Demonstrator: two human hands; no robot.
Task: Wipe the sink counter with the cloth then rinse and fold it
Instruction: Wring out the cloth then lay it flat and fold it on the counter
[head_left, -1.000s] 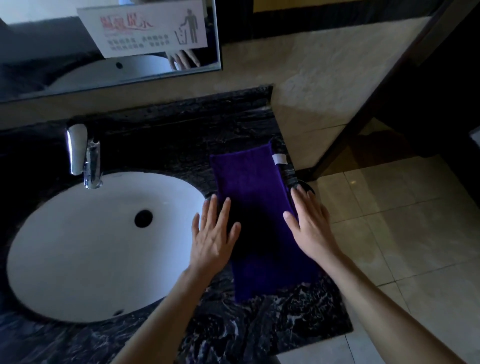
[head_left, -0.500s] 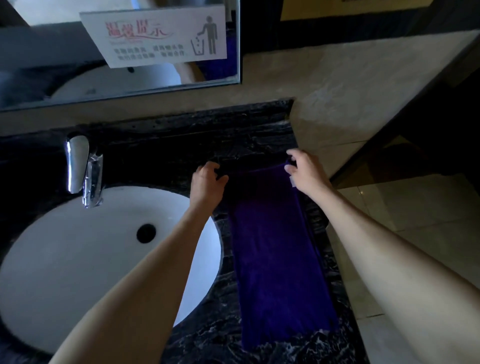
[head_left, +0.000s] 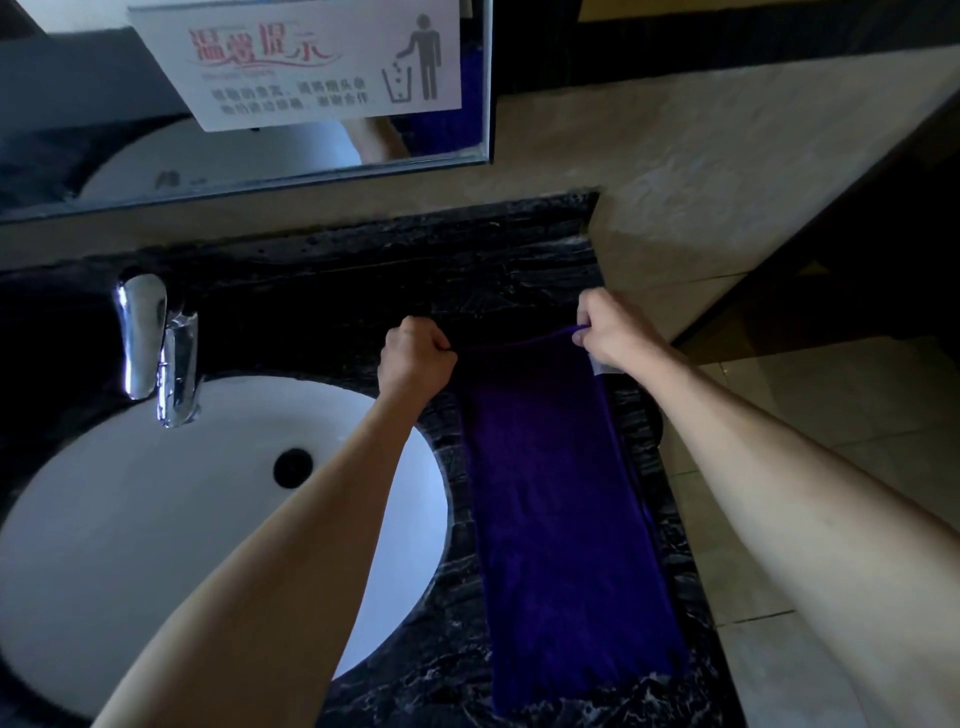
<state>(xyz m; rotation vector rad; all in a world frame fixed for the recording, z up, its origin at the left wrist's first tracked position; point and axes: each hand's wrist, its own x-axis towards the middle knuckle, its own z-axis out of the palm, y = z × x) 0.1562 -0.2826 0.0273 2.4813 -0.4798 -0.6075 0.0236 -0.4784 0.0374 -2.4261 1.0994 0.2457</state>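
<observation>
A long purple cloth (head_left: 561, 509) lies as a narrow strip on the black marble counter (head_left: 498, 280), to the right of the white oval sink (head_left: 130, 545). My left hand (head_left: 415, 358) is closed on the cloth's far left corner. My right hand (head_left: 608, 327) pinches the far right corner, and the far edge is lifted taut between them. A white label shows under my right hand. The near end of the cloth rests flat by the counter's front edge.
A chrome faucet (head_left: 156, 348) stands behind the sink at the left. A mirror (head_left: 249, 150) with a white notice sign (head_left: 311, 62) hangs on the beige wall. Tiled floor (head_left: 831, 415) drops away right of the counter's edge.
My hands moved from lying flat on the cloth's middle to its far end and gripped both far corners. The far edge now lifts off the counter. The camera has moved closer.
</observation>
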